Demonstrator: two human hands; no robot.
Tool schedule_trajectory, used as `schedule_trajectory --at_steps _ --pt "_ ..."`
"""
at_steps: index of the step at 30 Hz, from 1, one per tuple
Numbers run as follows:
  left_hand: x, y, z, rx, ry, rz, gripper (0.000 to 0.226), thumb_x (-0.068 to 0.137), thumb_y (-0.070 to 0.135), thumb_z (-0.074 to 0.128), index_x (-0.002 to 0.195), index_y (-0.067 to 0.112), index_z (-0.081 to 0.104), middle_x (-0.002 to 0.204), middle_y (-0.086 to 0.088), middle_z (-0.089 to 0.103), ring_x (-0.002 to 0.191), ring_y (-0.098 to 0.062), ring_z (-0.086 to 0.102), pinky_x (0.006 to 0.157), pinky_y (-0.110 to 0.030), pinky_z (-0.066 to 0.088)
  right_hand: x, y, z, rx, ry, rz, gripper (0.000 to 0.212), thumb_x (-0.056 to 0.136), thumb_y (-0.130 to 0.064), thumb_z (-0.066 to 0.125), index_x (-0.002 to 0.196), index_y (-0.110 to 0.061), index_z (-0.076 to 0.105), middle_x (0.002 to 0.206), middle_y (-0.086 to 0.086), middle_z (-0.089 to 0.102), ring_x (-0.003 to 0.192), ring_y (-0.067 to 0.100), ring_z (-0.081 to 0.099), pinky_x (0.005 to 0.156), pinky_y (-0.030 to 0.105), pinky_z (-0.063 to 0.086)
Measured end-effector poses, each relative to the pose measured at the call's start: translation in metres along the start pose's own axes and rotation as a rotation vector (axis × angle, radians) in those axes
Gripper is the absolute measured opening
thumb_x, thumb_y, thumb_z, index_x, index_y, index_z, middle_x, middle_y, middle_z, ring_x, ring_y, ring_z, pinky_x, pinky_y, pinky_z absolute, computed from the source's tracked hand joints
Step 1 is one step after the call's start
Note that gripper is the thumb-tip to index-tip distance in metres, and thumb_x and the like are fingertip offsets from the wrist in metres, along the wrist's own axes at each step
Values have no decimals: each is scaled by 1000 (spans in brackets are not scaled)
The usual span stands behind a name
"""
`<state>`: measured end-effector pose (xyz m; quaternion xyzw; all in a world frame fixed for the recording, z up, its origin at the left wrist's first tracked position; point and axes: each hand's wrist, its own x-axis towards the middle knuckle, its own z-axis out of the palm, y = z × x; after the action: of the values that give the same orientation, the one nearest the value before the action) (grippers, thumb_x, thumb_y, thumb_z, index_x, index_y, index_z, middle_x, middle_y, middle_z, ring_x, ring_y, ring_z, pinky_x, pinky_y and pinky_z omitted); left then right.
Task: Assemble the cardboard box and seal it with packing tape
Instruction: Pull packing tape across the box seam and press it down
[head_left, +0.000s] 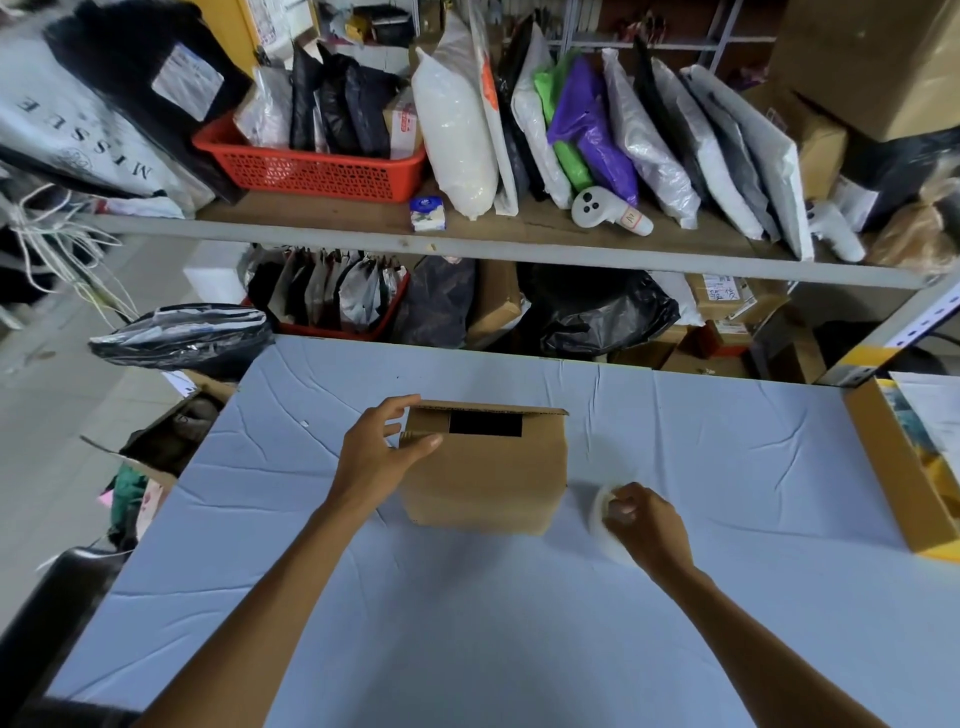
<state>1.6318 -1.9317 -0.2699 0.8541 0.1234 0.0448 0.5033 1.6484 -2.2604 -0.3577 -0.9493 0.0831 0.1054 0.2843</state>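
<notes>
A cardboard box (488, 478) sits in the middle of the pale blue worktop (467, 623), its broad brown face turned up and a narrow flap folded along its far edge. The left hand (376, 457) is at the box's far left corner. Its thumb lies flat on the brown face, and its fingers are loosely bent and spread over the corner without clamping it. Whether those fingers touch the cardboard is not clear.

The right hand (647, 527) is just beside the box's near right corner, low over the worktop. Its fingers are curled round a pale roll of tape (602, 519), which is blurred. The roll looks close to the box, but contact cannot be judged.

At the right edge of the worktop stands an open yellow-sided carton (893, 467). Beyond the far edge, a shelf (363, 228) carries a red basket (311, 171) of dark packets and a row of plastic-wrapped parcels (649, 140) standing on edge.
</notes>
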Motion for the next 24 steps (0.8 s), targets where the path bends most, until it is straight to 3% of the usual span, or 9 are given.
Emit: schedule_trajectory --at_steps 6,12,17,24 --pt "-3 -12 2 2 22 20 29 76 33 77 99 22 62 118 7 63 110 -17 57 91 -33 49 0 20 13 -269 -194 -29 65 75 -33 78 133 -17 52 136 0 54 123 20 51 92 29 46" --pt "-1 -18 13 33 44 45 19 81 29 73 87 16 62 103 11 62 101 -11 56 85 -26 45 -3 22 24 -434 -180 -67 54 87 -23 66 137 -13 49 138 5 54 126 28 49 96 33 47" --pt "3 -21 20 4 59 51 16 80 25 74 84 15 63 100 10 64 95 -8 57 75 -12 42 -3 21 23 -292 -123 -50 58 86 -18 65 141 -17 46 144 3 49 130 28 45 100 36 45" --pt "6 -26 19 -35 55 82 15 79 25 75 82 18 62 100 8 65 95 -8 60 79 -17 46 3 14 2 -31 -50 33 56 84 -11 62 139 -14 50 137 11 55 124 34 51 93 33 45"
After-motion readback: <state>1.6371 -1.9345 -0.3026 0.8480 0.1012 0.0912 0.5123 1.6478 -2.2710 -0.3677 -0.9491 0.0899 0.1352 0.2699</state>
